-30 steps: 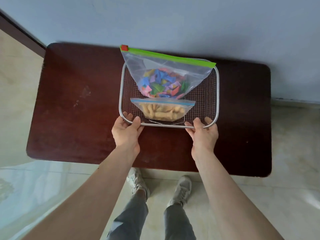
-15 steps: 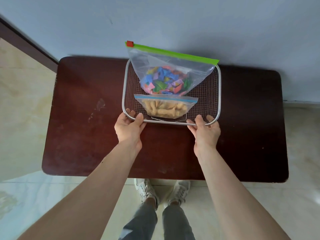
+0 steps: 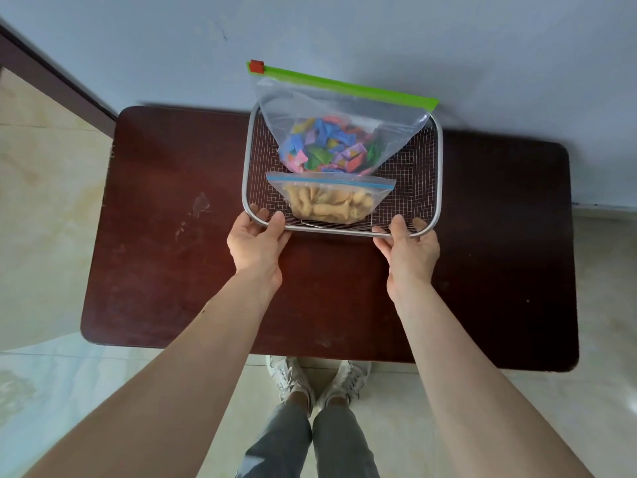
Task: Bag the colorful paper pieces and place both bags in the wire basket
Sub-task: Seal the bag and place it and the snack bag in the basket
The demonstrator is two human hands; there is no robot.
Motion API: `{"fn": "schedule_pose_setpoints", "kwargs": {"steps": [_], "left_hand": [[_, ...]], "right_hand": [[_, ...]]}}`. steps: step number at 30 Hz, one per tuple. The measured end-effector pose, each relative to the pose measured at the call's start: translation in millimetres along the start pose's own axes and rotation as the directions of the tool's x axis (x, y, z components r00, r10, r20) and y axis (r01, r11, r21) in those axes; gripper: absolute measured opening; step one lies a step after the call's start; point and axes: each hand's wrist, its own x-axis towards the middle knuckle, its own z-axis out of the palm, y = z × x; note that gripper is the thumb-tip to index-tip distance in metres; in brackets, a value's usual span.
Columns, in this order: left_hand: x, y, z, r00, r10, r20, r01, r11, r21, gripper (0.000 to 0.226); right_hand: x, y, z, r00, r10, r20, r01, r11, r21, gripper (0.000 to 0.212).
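A rectangular wire basket (image 3: 424, 174) sits at the far middle of the dark wooden table (image 3: 165, 243). Inside it stands a large clear bag with a green zip strip (image 3: 344, 108), holding colorful paper pieces (image 3: 327, 146). In front of that lies a small blue-zip bag of tan snack pieces (image 3: 329, 201). My left hand (image 3: 256, 244) grips the basket's near rim at its left corner. My right hand (image 3: 410, 250) grips the same rim near its right corner.
A pale blue wall (image 3: 379, 36) rises right behind the table's far edge. Cream floor tiles (image 3: 44, 188) lie to the left and right. My legs and white shoes (image 3: 317, 384) stand at the table's near edge.
The basket, with both hands on its near rim, has slid away from me toward the wall. The camera view has shifted with it.
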Motion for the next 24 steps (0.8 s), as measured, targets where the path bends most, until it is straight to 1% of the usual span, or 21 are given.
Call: {"fn": "schedule_pose_setpoints", "kwargs": {"steps": [11,15,24], "left_hand": [[3,-2,1,1.000,-0.009,0.000,0.009,1.000,-0.002,0.028],[5,-4,1,1.000,-0.019,-0.005,0.019,1.000,-0.007,0.024],[5,-6,2,1.000,-0.027,-0.016,0.027,0.999,-0.020,0.025]], "right_hand": [[7,-2,1,1.000,0.013,0.007,-0.013,1.000,-0.022,0.044],[9,-4,1,1.000,0.026,0.004,-0.026,0.999,-0.029,0.044],[13,-2,-1,0.999,0.043,0.024,-0.041,0.997,-0.068,0.041]]}}
